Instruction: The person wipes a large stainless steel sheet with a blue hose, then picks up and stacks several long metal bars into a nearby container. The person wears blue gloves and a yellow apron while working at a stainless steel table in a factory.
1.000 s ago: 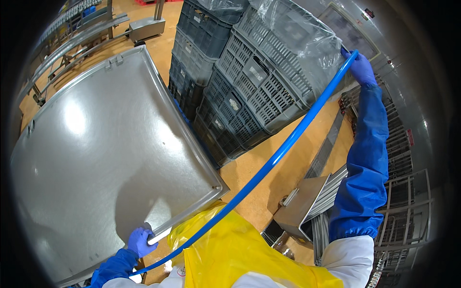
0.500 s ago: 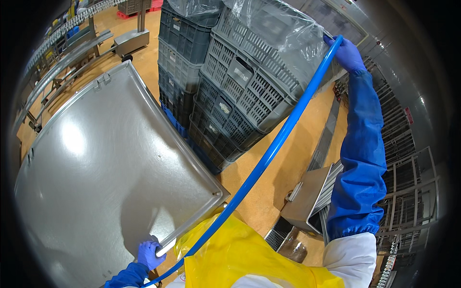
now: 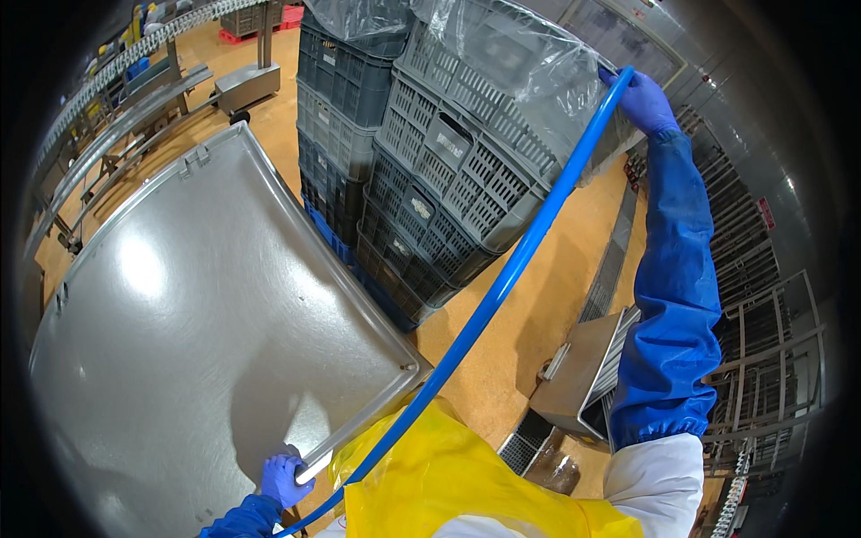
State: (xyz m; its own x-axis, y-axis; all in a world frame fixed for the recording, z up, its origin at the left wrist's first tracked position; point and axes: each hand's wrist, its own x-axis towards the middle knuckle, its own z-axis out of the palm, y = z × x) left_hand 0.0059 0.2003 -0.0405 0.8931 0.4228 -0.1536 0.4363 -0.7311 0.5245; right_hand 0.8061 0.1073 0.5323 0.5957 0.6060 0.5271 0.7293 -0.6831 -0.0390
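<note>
My right hand (image 3: 648,103), in a purple glove, is raised at the upper right. Its fingers are closed around the top end of a long blue pole (image 3: 511,278), beside the corner of a crate stack. The pole runs down to the lower left, past my yellow apron (image 3: 448,475); its lower end is out of view. Low at the left, my left hand (image 3: 285,479), also gloved, has its fingers curled over the near rim of a steel table (image 3: 197,296). The table's top is bare and shiny.
Tall stacks of grey slotted crates (image 3: 457,143) stand ahead, their tops covered with clear plastic film (image 3: 520,54). At the right are an open steel bin (image 3: 578,372) with metal bars, a floor drain (image 3: 520,441) and wire racks (image 3: 762,341). A conveyor frame (image 3: 126,143) runs far left.
The view has shifted very slightly. My right hand and the pole's top sit a little farther left; both grips look the same.
</note>
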